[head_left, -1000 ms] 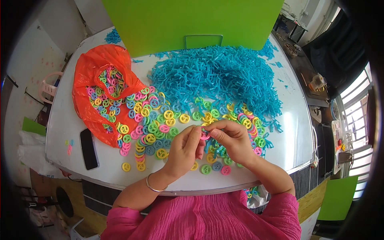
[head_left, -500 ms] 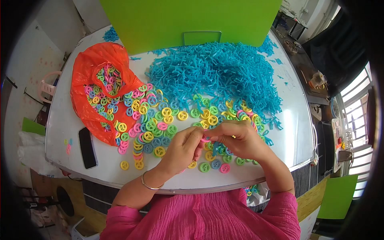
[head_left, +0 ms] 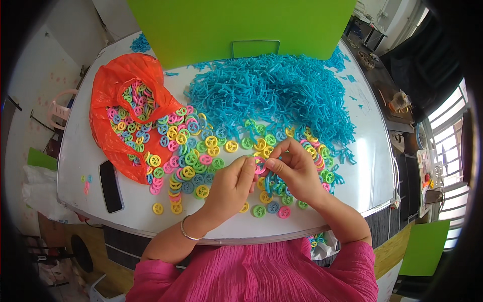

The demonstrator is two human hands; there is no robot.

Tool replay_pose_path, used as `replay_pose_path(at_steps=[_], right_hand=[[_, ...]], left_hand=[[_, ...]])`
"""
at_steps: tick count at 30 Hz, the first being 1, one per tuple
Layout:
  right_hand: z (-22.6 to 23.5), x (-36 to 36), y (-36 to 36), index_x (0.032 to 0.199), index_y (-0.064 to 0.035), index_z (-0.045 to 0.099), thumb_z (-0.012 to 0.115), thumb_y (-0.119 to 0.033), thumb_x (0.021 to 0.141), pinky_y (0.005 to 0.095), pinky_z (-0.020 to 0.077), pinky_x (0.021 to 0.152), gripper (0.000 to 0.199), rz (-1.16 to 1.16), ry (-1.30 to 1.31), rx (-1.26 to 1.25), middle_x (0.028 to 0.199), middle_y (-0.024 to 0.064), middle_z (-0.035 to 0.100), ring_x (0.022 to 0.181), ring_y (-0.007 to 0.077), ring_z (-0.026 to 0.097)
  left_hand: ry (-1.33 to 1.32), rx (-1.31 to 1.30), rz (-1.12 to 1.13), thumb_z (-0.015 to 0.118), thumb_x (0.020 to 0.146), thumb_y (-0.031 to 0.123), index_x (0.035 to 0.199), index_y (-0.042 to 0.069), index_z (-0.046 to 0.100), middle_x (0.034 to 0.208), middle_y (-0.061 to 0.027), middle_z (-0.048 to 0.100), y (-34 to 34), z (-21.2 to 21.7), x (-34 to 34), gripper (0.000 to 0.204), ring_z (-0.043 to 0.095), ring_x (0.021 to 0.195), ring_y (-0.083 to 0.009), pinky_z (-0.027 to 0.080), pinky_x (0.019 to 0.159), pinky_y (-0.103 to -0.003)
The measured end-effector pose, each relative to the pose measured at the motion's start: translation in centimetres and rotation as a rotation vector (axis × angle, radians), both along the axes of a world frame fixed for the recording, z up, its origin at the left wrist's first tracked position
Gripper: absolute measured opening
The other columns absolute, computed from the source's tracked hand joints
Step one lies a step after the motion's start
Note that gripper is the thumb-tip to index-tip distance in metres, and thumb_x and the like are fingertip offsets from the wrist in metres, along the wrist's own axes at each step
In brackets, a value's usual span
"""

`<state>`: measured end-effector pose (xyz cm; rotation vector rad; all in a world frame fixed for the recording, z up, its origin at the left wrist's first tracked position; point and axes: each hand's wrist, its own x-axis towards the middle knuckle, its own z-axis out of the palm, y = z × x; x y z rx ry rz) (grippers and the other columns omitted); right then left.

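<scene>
The left hand and right hand are still pinching a pink ring together, now lifting it slightly off the counter.

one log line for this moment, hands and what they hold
left hand: pinching pink ring | right hand: pinching same ring, blue pieces under it | table: loose coloured rings, blue pile, orange bag, black phone

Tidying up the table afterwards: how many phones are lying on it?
1. A black phone lies near the table's left edge, beside the orange bag. Piles could hide others.
</scene>
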<state>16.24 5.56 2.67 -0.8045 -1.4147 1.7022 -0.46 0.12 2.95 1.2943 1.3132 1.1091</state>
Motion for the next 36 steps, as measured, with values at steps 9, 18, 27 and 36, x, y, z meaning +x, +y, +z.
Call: replay_pose_path(at_steps=[9, 18, 27, 36], right_hand=[[-0.1, 0.3, 0.8, 0.097, -0.0040, 0.051, 0.057, -0.014, 0.095, 0.0243, 0.0469, 0.063, 0.012, 0.076, 0.093, -0.322, 0.085, 0.0060, 0.061, 0.077, 0.0125, 0.061], [0.8, 0.9, 1.1, 0.106, -0.0046, 0.051, 0.053, -0.018, 0.096, 0.0296, 0.0492, 0.062, 0.016, 0.122, 0.145, -0.581, 0.083, 0.0064, 0.060, 0.075, 0.0164, 0.060], [0.8, 1.0, 0.8, 0.131, -0.0023, 0.043, 0.040, -0.023, 0.101, 0.0294, 0.0485, 0.085, 0.037, 0.024, -0.019, 0.123, 0.123, 0.0145, 0.055, 0.101, 0.0170, 0.058], [-0.4, 0.4, 0.9, 0.116, -0.0005, 0.052, 0.059, -0.005, 0.090, 0.0296, 0.0483, 0.086, 0.028, -0.193, 0.197, -0.133, 0.101, 0.0136, 0.066, 0.100, 0.0216, 0.062]], left_hand=[[-0.263, -0.285, 0.000, 0.038, 0.100, 0.040, 0.088, 0.003, 0.059, 0.074, -0.0003, 0.058, 0.9, -0.4, -1.5, 0.045, 0.051, 0.058, -0.0060, 0.040, 0.052, -0.021], [0.079, 0.252, -0.124, 0.051, 0.098, 0.023, 0.108, 0.003, 0.064, 0.072, 0.0001, 0.058, 1.5, -0.6, -1.6, 0.025, 0.053, 0.067, -0.0060, 0.042, 0.059, -0.022], [-0.080, 0.037, 0.053, 0.050, 0.099, 0.029, 0.097, 0.003, 0.064, 0.068, 0.0022, 0.057, 1.9, -0.4, -2.2, 0.030, 0.051, 0.061, -0.0035, 0.038, 0.054, -0.018], [0.031, 0.052, -0.016, 0.056, 0.096, 0.028, 0.100, 0.003, 0.065, 0.078, -0.0019, 0.064, 1.2, -0.7, -1.1, 0.027, 0.055, 0.062, -0.0065, 0.042, 0.054, -0.022]])
